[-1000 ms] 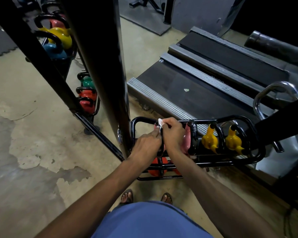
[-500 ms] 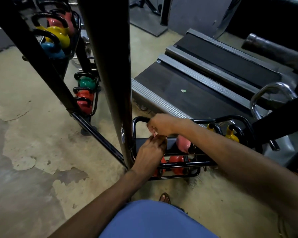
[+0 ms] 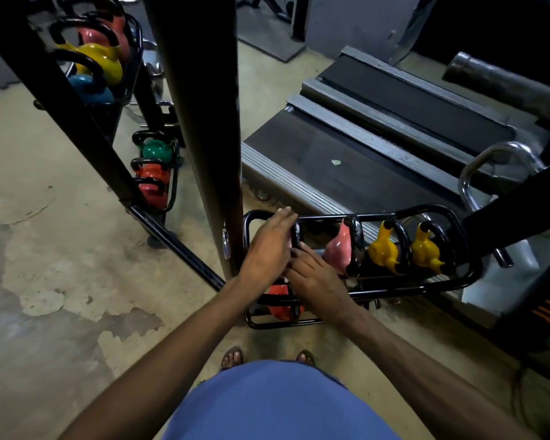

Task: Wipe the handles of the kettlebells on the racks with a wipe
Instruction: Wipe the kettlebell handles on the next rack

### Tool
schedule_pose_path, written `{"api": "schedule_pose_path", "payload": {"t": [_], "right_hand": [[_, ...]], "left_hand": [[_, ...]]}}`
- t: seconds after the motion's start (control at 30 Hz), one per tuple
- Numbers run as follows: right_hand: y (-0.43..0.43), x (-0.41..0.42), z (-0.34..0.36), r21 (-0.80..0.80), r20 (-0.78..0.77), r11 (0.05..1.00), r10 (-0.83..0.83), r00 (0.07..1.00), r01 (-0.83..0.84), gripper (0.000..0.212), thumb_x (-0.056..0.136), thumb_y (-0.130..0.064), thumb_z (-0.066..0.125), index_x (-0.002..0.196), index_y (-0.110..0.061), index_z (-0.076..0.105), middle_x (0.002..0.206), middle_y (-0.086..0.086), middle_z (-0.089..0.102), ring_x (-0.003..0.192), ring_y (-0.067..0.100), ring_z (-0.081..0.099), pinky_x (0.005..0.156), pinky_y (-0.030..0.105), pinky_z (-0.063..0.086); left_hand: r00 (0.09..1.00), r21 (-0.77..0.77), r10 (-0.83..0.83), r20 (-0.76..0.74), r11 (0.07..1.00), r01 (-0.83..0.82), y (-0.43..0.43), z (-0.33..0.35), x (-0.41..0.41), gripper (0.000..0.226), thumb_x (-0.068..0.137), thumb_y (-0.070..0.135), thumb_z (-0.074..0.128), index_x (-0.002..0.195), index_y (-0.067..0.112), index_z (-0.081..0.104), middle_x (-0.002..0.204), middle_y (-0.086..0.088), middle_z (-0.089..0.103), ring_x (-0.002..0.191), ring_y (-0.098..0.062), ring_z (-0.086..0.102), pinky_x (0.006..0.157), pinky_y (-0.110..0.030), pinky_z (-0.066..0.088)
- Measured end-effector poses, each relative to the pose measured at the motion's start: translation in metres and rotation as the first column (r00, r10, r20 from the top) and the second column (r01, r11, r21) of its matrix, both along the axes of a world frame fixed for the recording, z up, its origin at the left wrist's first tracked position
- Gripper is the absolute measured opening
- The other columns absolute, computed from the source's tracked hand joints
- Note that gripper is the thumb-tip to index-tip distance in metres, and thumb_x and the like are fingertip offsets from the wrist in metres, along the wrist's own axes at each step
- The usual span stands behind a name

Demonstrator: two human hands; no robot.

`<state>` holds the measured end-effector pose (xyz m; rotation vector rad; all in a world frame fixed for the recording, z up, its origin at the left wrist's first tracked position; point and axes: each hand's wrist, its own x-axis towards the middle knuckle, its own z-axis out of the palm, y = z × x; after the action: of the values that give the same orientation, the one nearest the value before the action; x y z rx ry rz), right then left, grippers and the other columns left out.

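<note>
Kettlebells stand in a row on the upper tier of a low black rack (image 3: 394, 214) at the centre of the view. From 9 o'clock to 3 o'clock along this tier come one kettlebell mostly covered by the hands, a pink kettlebell (image 3: 340, 250) and two yellow kettlebells (image 3: 382, 250), each with a black handle. The black handle (image 3: 296, 231) of the covered kettlebell rises between the two hands. The left hand (image 3: 269, 246) lies flat over this kettlebell from the 9 o'clock side, its fingers straight and together, pointing toward 1 o'clock. The right hand (image 3: 315, 274) reaches in from 5 o'clock, its fingers extended and their tips against the foot of the handle, touching the edge of the left hand. The wipe cannot be made out. A red kettlebell (image 3: 280, 304) sits on the lower tier, directly beneath the hands. A thick black post (image 3: 204, 122) stands just beside the rack at 9 o'clock. Beyond it, at 10 o'clock, a second rack holds a green kettlebell (image 3: 155, 149) above red ones; at 11 o'clock a higher tier carries a yellow kettlebell (image 3: 104, 60) and a blue kettlebell (image 3: 89, 88). A treadmill (image 3: 378, 147) lies at 1 o'clock behind the low rack. The concrete floor (image 3: 45, 249) shows patchy wear.
</note>
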<state>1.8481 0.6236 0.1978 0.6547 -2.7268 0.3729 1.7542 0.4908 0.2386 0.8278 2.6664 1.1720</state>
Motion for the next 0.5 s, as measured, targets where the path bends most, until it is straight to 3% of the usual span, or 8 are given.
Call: {"api": "schedule_pose_path", "payload": {"t": [0.13,0.27,0.3,0.4,0.43,0.5], "right_hand": [[0.004,-0.007,0.006,-0.072,-0.018,0.996,-0.045,0.999,0.044,0.027,0.095,-0.008,0.068,0.122,-0.004,0.068,0.129,0.013,0.064,0.131,0.031,0.054,0.113,0.045,0.041],[0.014,0.007,-0.011,0.201,-0.033,0.973,0.125,0.992,-0.116,0.036,0.103,-0.010,0.045,0.132,-0.006,0.065,0.143,0.011,0.058,0.145,0.030,0.041,0.125,0.047,0.021],[0.017,0.011,-0.012,0.165,-0.040,0.982,0.105,0.994,-0.097,0.037,0.103,-0.008,0.046,0.135,-0.006,0.063,0.146,0.012,0.055,0.147,0.030,0.038,0.125,0.046,0.022],[0.007,0.019,-0.008,-0.178,-0.025,0.973,-0.156,0.987,0.149,0.030,0.100,-0.001,0.060,0.129,0.001,0.064,0.147,0.019,0.053,0.146,0.028,0.041,0.119,0.041,0.036],[-0.004,0.021,-0.009,-0.295,0.006,0.918,-0.275,0.961,0.264,0.028,0.099,-0.001,0.061,0.126,0.002,0.064,0.145,0.018,0.054,0.143,0.026,0.045,0.116,0.040,0.041],[-0.033,0.029,-0.013,-0.527,0.169,0.699,-0.471,0.866,0.484,0.030,0.101,-0.005,0.059,0.131,-0.003,0.059,0.138,0.011,0.058,0.130,0.021,0.055,0.102,0.039,0.052]], "left_hand": [[0.996,-0.206,-0.088,0.011,0.975,0.088,0.019,0.011,-0.029,0.047,0.088,-0.005,0.052,0.128,0.015,0.067,0.132,-0.006,0.065,0.123,-0.020,0.060,0.104,-0.037,0.049],[0.989,-0.354,-0.145,0.013,0.925,0.141,0.022,0.020,-0.043,0.043,0.085,0.003,0.057,0.121,0.022,0.072,0.117,-0.007,0.073,0.112,-0.026,0.066,0.093,-0.039,0.054],[0.989,-0.363,-0.148,0.022,0.920,0.146,0.023,0.020,-0.044,0.042,0.087,0.004,0.058,0.122,0.023,0.071,0.118,-0.007,0.073,0.111,-0.026,0.067,0.093,-0.038,0.054],[0.986,-0.377,-0.165,0.021,0.912,0.161,0.022,0.016,-0.043,0.046,0.086,0.003,0.057,0.125,0.024,0.069,0.121,-0.007,0.071,0.112,-0.025,0.066,0.094,-0.037,0.054],[0.985,-0.375,-0.170,0.019,0.912,0.165,0.021,0.015,-0.043,0.047,0.085,0.001,0.057,0.124,0.024,0.070,0.122,-0.006,0.071,0.113,-0.025,0.066,0.095,-0.038,0.054],[0.985,-0.372,-0.175,0.014,0.913,0.167,0.021,0.013,-0.044,0.047,0.082,0.001,0.056,0.121,0.024,0.072,0.121,-0.006,0.072,0.113,-0.026,0.066,0.096,-0.041,0.054]]}}
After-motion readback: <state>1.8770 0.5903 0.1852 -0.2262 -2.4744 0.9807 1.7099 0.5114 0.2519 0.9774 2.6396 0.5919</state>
